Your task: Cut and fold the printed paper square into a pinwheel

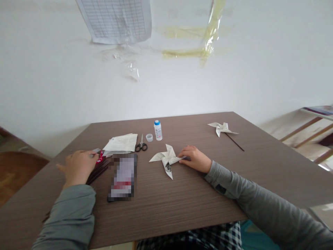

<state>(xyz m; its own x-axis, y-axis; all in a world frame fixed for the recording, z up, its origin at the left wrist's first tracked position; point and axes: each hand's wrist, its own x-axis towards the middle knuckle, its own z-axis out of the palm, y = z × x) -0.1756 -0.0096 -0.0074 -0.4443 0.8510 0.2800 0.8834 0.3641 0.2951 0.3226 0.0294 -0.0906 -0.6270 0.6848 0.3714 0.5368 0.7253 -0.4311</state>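
On the table before me lies a four-bladed pinwheel (pixel 165 160) folded from printed paper. The fingers of my right hand (pixel 194 159) close on its right blade tip. My left hand (pixel 79 167) is at the left, its fingertips together beside a small red-and-white piece (pixel 100 158); what they grip is hidden. Thin dark brown sticks (pixel 98 172) lie under and beside that hand, partly covered by it. A phone (pixel 122 178) with a blurred screen rests between the hands. Behind it are a stack of printed paper sheets (pixel 121 143) and black-handled scissors (pixel 141 146).
A white glue bottle (pixel 158 131) with a blue cap stands behind the pinwheel, next to a small clear cap (pixel 149 138). Another paper pinwheel (pixel 222 129), with a dark stick, lies farther right on the brown table (pixel 197 201). The wall (pixel 182 90) rises behind the table.
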